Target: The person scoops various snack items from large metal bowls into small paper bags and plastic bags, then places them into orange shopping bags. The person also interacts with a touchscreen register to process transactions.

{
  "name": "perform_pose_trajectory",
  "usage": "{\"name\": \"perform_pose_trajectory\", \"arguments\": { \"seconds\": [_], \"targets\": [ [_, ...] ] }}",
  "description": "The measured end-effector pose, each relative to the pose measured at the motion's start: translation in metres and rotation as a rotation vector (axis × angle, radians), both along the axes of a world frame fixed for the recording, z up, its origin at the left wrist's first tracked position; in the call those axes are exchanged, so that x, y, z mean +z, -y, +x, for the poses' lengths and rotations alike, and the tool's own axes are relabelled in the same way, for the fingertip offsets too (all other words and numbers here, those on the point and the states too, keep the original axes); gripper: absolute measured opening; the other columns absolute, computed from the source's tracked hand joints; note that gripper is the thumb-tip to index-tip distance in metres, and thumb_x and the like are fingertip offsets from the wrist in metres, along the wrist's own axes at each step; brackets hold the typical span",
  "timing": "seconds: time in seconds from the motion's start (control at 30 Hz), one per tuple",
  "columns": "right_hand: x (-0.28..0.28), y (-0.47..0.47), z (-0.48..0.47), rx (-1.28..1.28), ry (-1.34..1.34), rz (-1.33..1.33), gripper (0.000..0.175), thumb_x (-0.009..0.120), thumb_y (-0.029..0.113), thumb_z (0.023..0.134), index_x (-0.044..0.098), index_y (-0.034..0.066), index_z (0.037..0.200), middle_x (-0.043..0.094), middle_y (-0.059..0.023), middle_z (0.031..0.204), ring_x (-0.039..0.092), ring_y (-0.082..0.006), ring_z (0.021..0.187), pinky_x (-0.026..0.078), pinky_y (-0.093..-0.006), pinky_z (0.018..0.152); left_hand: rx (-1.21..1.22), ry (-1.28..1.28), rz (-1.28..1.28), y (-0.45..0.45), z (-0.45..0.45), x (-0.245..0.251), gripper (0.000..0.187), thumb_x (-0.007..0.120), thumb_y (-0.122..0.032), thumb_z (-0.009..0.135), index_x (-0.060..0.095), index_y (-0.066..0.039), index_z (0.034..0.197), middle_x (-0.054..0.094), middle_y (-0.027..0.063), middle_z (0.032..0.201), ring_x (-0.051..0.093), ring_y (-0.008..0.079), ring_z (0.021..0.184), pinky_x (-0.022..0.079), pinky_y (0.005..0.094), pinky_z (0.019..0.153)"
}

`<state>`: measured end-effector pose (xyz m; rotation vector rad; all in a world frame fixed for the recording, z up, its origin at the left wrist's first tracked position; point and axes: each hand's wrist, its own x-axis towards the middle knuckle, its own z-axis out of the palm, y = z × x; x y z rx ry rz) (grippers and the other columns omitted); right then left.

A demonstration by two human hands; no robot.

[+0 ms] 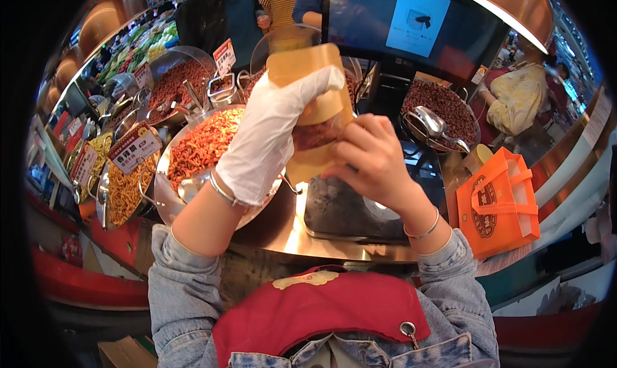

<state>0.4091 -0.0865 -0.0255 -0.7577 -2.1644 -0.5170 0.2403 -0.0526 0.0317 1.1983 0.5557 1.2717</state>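
My left hand (270, 136), in a white glove, is wrapped around a kraft stand-up pouch (332, 108) held up before me. Dark reddish food shows through the pouch's clear window. The bare fingers of my right hand (371, 160) grip the pouch's lower right edge. Below the pouch is a black flat-topped counter scale (332, 216), partly hidden by my right arm. Beside my left forearm stands a large bowl of orange-red shredded food (205, 146) with a metal scoop (192, 187) in it.
More bowls of reddish food (176, 88) and yellow strips (127, 194) bear price signs (134, 146). A monitor (366, 21) rises behind the scale, near a scoop (431, 122) in a bowl of dark chunks (441, 98). An orange bag (496, 209) stands at right. People are across the counter.
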Motion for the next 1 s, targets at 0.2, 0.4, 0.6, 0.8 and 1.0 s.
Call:
{"name": "perform_pose_trajectory", "arguments": {
  "seconds": [0.2,0.4,0.6,0.8,1.0],
  "targets": [
    [0.004,-0.009,0.036,0.044,-0.164,-0.098,0.028,0.082,0.021,0.060,0.061,0.0085,0.074,0.060,-0.0017,0.083,0.053,-0.0242,0.083,0.040,-0.0355,0.076,0.026,-0.115,0.061,-0.002,0.042,0.011,0.040,0.079,-0.026,0.078,0.062,-0.007,0.109,0.064,0.0041,0.092,0.064,0.0136,0.077,0.057,0.0276,0.059],
    [0.008,-0.012,0.045,0.078,-0.185,-0.030,0.026,0.081,0.020,0.064,0.061,0.0073,0.075,0.058,-0.0019,0.077,0.053,-0.0236,0.081,0.042,-0.0344,0.074,-0.012,-0.156,0.085,-0.001,0.046,0.019,0.037,0.076,-0.026,0.082,0.060,-0.009,0.111,0.063,0.0041,0.091,0.063,0.0152,0.070,0.058,0.0307,0.062],
    [0.022,-0.004,0.039,0.027,-0.058,0.087,0.025,0.079,0.020,0.067,0.060,0.0066,0.076,0.059,-0.0024,0.079,0.056,-0.0240,0.082,0.045,-0.0355,0.072,-0.202,-0.072,0.047,0.022,0.031,0.048,0.026,0.067,-0.022,0.091,0.061,-0.010,0.113,0.065,0.0014,0.096,0.065,0.0123,0.087,0.055,0.0268,0.075],
    [0.031,0.002,0.016,0.018,0.026,0.166,0.020,0.077,0.016,0.072,0.061,0.0060,0.078,0.059,-0.0030,0.078,0.057,-0.0229,0.077,0.045,-0.0343,0.069,-0.201,-0.096,0.072,0.031,0.013,0.060,0.024,0.066,-0.022,0.092,0.061,-0.010,0.112,0.065,0.0011,0.096,0.065,0.0120,0.085,0.054,0.0253,0.072],
    [0.037,0.002,-0.002,0.001,0.095,0.255,0.019,0.075,0.011,0.073,0.060,0.0028,0.080,0.059,-0.0063,0.078,0.058,-0.0248,0.072,0.046,-0.0348,0.064,-0.254,-0.021,0.164,0.019,-0.010,0.054,0.021,0.065,-0.022,0.093,0.062,-0.010,0.109,0.064,0.0006,0.095,0.064,0.0115,0.086,0.055,0.0270,0.072]
  ]
}}
